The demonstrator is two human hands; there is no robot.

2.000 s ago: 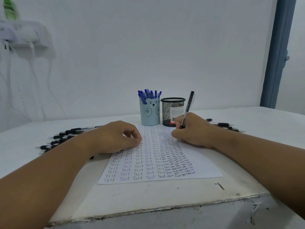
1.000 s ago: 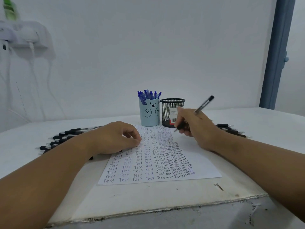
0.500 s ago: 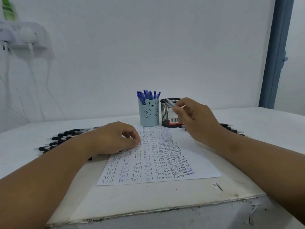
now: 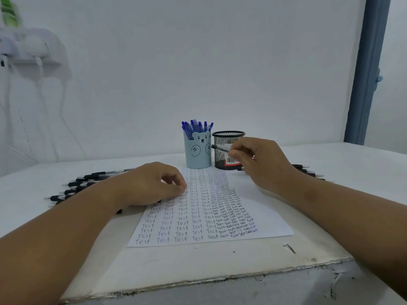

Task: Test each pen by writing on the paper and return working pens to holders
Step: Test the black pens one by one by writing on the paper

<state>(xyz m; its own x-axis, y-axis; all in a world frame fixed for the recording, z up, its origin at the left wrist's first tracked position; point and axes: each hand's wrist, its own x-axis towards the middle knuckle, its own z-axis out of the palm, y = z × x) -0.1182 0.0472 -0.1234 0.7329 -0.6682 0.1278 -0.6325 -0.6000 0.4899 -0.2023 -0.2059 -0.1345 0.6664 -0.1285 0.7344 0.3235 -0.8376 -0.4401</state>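
White wall (image 4: 220, 62) behind; wall-mounted white shelf (image 4: 33, 49) upper left, cables (image 4: 41, 89) hanging below; blue door frame (image 4: 365, 73) at right.

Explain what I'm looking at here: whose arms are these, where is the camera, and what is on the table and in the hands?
No machine here: a person wears a camera on the head, looking down at their own two hands. The left hand rests loosely curled on a paper filled with rows of "Test". The right hand pinches a clear black-tipped pen, held sideways in front of a black mesh holder. Beside it stands a blue bear cup full of blue pens. More black pens lie on the white table, on both sides.
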